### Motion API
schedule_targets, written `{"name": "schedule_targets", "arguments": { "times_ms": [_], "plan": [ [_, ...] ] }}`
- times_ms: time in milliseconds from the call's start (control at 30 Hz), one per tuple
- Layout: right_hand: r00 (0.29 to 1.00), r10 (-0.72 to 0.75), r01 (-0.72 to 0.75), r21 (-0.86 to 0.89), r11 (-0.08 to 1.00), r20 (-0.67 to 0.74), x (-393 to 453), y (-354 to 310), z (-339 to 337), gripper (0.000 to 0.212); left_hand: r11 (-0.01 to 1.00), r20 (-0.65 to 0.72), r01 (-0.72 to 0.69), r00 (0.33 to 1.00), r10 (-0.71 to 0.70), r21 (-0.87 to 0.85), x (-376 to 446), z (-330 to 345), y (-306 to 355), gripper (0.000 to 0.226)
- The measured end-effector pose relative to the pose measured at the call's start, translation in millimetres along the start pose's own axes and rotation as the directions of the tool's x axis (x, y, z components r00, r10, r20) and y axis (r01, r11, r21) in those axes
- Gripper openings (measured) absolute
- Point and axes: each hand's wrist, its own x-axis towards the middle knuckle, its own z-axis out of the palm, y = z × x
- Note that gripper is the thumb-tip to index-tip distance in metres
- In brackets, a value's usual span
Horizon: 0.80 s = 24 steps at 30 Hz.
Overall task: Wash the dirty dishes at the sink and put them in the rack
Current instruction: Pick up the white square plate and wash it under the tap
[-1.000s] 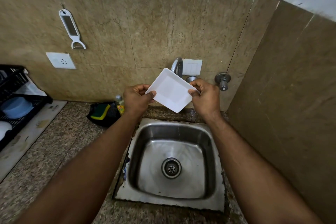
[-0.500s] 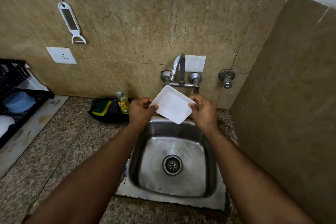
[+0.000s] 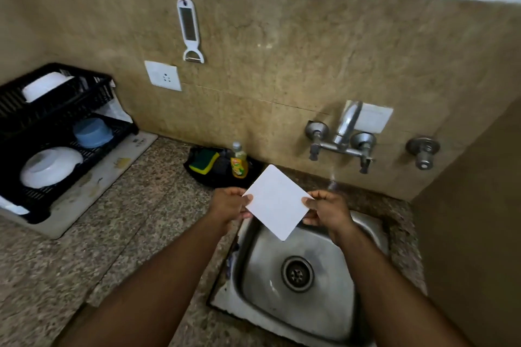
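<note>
A white square plate (image 3: 277, 201) is held tilted over the back left corner of the steel sink (image 3: 298, 315), one corner pointing down. My left hand (image 3: 229, 207) pinches its left corner and my right hand (image 3: 327, 210) pinches its right corner. The tap (image 3: 345, 132) is on the wall behind, and a thin stream of water falls just right of the plate. The black dish rack (image 3: 33, 205) stands at the far left on the counter, with a white bowl (image 3: 49, 166), a blue bowl (image 3: 93, 132) and a white dish (image 3: 46, 87) in it.
A sponge (image 3: 204, 160) and a dish soap bottle (image 3: 239, 162) lie at the wall behind the sink's left side. A peeler (image 3: 190, 31) hangs on the tiled wall above a socket (image 3: 163, 76). The side wall stands close on the right. Granite counter (image 3: 127, 234) lies between sink and rack.
The plate has come down and left from in front of the tap, and now shows its flat underside. The view has swung left, bringing the rack into sight.
</note>
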Motion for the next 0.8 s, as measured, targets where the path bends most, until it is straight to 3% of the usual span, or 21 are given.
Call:
{"name": "schedule_targets", "arguments": {
  "times_ms": [167, 300, 433, 533, 633, 800],
  "plan": [
    [0.977, 0.072, -0.055, -0.088, 0.995, 0.202, 20, -28, 102, 0.008, 0.996, -0.1, 0.024, 0.994, -0.033, -0.083, 15, -106, 21, 0.008],
    [0.943, 0.007, 0.023, -0.087, 0.996, 0.333, 34, -64, 214, 0.015, 0.999, -0.151, -0.043, 0.988, 0.038, -0.032, 31, -214, 45, 0.002],
    [0.893, -0.088, 0.177, -0.165, 0.97, 0.441, 48, -105, 326, 0.013, 0.973, -0.284, -0.138, 0.94, 0.187, 0.185, 45, -318, 76, 0.002],
    [0.853, -0.18, 0.288, -0.155, 0.945, 0.491, 54, -138, 403, 0.012, 0.85, -0.374, -0.131, 0.856, 0.356, 0.51, 49, -390, 107, 0.009],
    [0.802, -0.34, 0.454, -0.132, 0.881, 0.491, 54, -171, 469, 0.01, 0.729, -0.414, -0.08, 0.779, 0.472, 0.68, 52, -448, 140, 0.021],
    [0.6, -0.667, 0.769, -0.09, 0.632, 0.443, 55, -219, 554, 0.018, 0.611, -0.446, 0.032, 0.714, 0.54, 0.791, 70, -531, 174, 0.045]
  ]
}}
